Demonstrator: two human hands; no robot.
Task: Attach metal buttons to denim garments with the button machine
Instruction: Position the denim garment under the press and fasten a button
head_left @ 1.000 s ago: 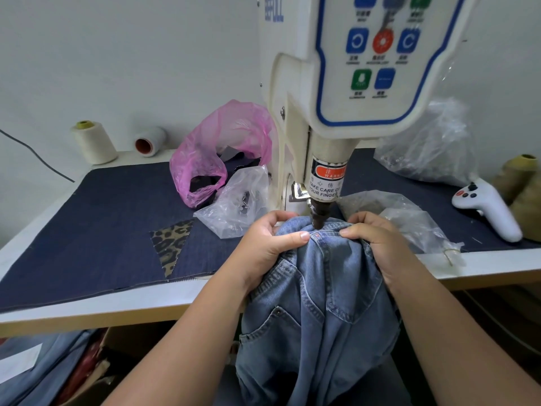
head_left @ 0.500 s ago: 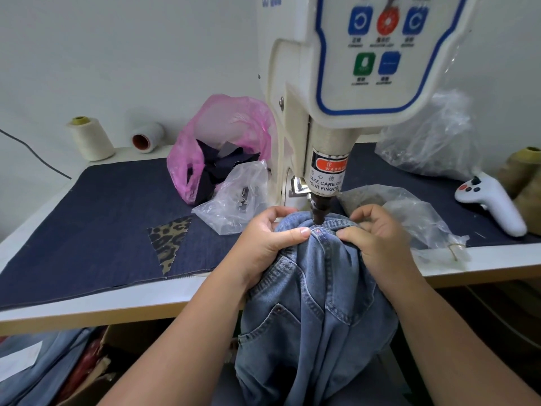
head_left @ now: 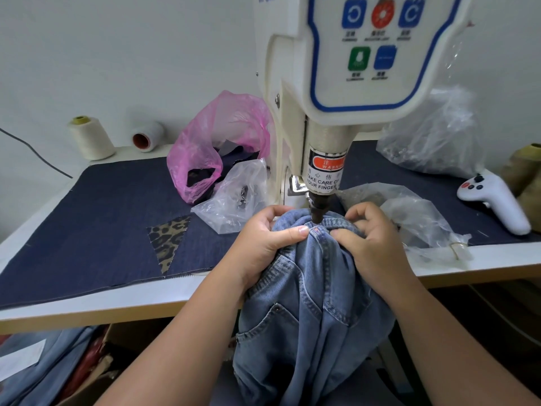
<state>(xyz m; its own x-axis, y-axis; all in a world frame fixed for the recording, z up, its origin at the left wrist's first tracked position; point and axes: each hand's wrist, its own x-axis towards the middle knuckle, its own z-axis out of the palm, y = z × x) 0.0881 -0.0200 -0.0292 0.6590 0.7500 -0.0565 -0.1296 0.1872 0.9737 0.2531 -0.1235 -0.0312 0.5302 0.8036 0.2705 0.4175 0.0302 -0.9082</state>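
— Head view: any writing on the button machine [head_left: 328, 83]?
— "WARNING… TAKE CARE OF YOUR FINGER."
— And each grip?
— Left hand [head_left: 263, 244] and right hand [head_left: 371, 241] pinch the jeans [head_left: 313, 317] at the counter [head_left: 146, 297] front edge, beneath the machine's punch.

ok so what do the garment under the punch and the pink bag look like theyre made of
Garment: faded blue denim, seemingly cotton; twill weave, contrast topstitching and a riveted pocket show.
Pink bag: thin translucent plastic film, glossy and crinkled, its dark contents showing through.
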